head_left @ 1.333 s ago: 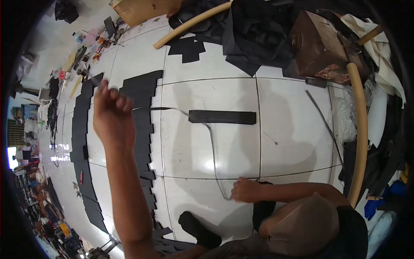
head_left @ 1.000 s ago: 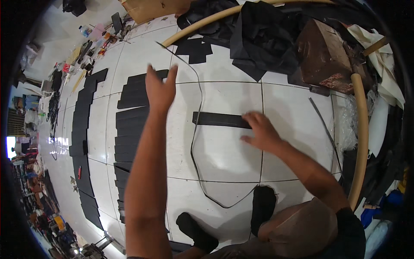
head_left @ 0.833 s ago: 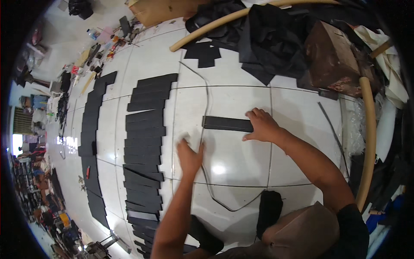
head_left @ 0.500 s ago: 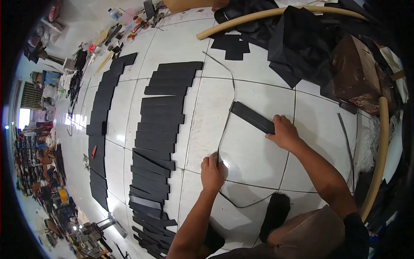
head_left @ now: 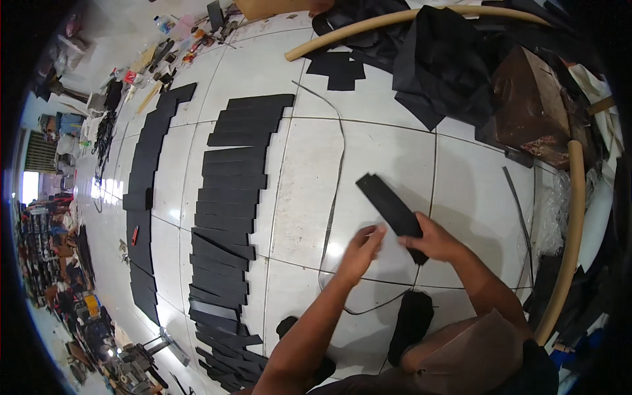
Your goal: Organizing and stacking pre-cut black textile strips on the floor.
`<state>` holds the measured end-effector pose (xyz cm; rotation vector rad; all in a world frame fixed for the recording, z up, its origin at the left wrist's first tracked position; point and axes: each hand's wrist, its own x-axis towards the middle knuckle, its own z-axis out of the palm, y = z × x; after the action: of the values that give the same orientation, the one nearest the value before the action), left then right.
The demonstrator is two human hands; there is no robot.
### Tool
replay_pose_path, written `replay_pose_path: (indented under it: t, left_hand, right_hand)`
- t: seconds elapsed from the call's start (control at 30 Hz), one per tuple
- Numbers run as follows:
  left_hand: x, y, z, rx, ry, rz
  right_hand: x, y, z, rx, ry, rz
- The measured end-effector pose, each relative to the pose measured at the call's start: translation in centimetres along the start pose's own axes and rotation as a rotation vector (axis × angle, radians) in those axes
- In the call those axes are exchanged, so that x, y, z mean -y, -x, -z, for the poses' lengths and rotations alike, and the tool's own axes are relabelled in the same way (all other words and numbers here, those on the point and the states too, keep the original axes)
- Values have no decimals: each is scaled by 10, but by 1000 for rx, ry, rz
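right hand (head_left: 434, 240): clamped on the lower end of a black strip (head_left: 390, 207), centre right of frame.
left hand (head_left: 361, 248): open, fingers just beside the strip.
floor (head_left: 303, 197): white tiles, rows of black pieces (head_left: 227, 197) at left, thin cord (head_left: 337, 171) beside.

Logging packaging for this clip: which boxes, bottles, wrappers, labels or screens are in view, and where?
Cardboard box: top edge, tan, mostly cut off.
Brown box: upper right among black cloth, dark, worn.
Bottle: top left, small, pale.
Clear plastic wrap: right side by the tan tube, crumpled.
No screens or legible labels show.
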<state>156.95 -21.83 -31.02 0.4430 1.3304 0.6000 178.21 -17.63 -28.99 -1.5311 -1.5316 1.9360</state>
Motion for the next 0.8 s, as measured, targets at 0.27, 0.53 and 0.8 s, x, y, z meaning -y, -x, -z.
replay_pose_path:
  t: [0.27,0.53,0.8]
  left_hand:
    - [-28,-8,-28,-23,805,-215]
    - [-29,8,27,-8,787,-454]
    - [12,-1,34,-60,-204,-588]
  right_hand:
    - [11,38,-20,105,249,-19]
    - [-2,18,-17,150,180,114]
    - [-46,22,54,-430,686,446]
